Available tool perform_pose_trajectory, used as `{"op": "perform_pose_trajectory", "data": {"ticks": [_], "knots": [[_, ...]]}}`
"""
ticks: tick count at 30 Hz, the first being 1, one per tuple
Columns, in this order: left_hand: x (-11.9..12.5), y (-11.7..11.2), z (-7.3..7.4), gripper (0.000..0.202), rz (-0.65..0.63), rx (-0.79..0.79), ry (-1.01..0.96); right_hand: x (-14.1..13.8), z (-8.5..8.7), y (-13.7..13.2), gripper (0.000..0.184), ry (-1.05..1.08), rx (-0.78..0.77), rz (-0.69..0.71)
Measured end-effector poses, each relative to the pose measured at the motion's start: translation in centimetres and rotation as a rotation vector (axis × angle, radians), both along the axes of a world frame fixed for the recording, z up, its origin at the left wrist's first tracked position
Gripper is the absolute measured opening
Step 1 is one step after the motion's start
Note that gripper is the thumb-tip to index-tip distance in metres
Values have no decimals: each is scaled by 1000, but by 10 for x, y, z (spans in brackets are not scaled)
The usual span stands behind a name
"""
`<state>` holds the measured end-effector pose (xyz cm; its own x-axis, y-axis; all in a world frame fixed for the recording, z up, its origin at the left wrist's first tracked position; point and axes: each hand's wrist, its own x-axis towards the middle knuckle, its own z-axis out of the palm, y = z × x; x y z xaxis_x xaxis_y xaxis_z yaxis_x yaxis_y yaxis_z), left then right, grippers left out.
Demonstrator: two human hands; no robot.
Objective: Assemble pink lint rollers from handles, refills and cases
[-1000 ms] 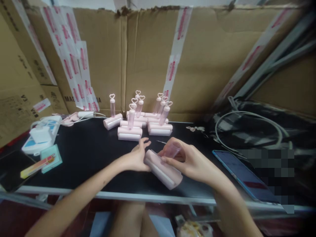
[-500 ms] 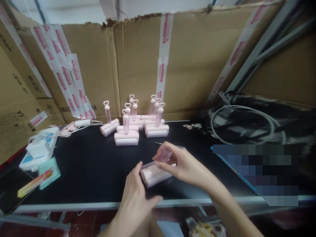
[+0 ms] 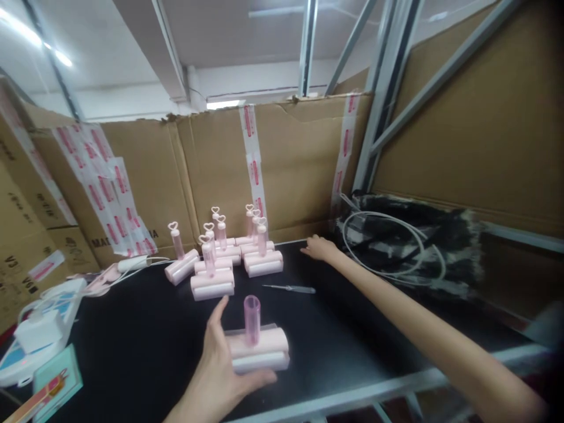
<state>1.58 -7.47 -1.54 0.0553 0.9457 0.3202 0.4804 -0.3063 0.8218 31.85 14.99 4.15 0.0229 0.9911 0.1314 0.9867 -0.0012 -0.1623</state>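
My left hand (image 3: 215, 367) clasps the untopped roller (image 3: 261, 343), lower centre; mid-frame rollers (image 3: 212, 280) carry hearts (image 3: 205, 239); my right hand (image 3: 321, 249): grip indiscernible.

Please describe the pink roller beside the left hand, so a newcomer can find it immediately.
On the near part of the black tabletop, the left hand curves around one end of a pink roller. Its translucent tube stands upright. Unlike the rollers grouped behind, which have heart-shaped tops, this one has an open tube.

Left hand (image 3: 215, 364) spread wide at the tube-topped roller's (image 3: 268, 343) left end; right hand (image 3: 321, 249) hovered well beyond it, arm outstretched!
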Motion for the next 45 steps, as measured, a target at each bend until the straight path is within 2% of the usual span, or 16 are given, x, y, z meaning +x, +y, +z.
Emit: {"op": "perform_pose_trajectory", "data": {"ticks": [3, 5, 9, 12, 14, 15, 17, 19, 22, 25, 27, 31, 33, 37, 41, 45], "knots": [[12, 19, 25, 87, -150, 5, -143, 6, -15, 15, 31, 8, -14, -78], [17, 34, 40, 78, -241, 0, -194, 11, -17, 18, 30, 59, -22, -74], [26, 55, 49, 47, -471, -189, -411, 11, -8, 5, 22, 211, -3, 32], [31, 55, 43, 36, -573, -291, -518, -14, 3, -33, 27, 510, 31, 244], [32, 50, 39, 34, -565, -264, -523, -42, 11, -71, 22, 1149, 48, 499], [32, 48, 39, 34, -554, -254, -521, -57, 14, -92, 18, 1332, -25, 596], [31, 46, 38, 35, -542, -251, -519, -89, 21, -130, 18, 1455, -142, 734], [30, 47, 38, 39, -558, -236, -536, -115, 27, -157, 21, 1385, -165, 839], [29, 51, 36, 49, -611, -216, -600, -136, 31, -173, 24, 1180, -119, 944], [27, 56, 27, 57, -685, -252, -644, -140, 33, -173, 29, 1055, -103, 924], [26, 57, 21, 66, -707, -270, -678, -139, 36, -171, 33, 1015, -171, 897], [30, 54, 15, 88, -614, -272, -787, -141, 43, -174, 38, 949, -248, 875], [35, 50, 18, 85, -513, -282, -797, -142, 44, -176, 38, 936, -210, 872], [47, 43, 26, 61, -289, -280, -796, -144, 37, -179, 38, 1011, -134, 874], [51, 40, 30, 43, -256, -288, -831, -144, 27, -182, 33, 1039, -63, 870], [50, 39, 27, 37, -223, -304, -850, -148, 21, -186, 28, 1055, 53, 870]]}}
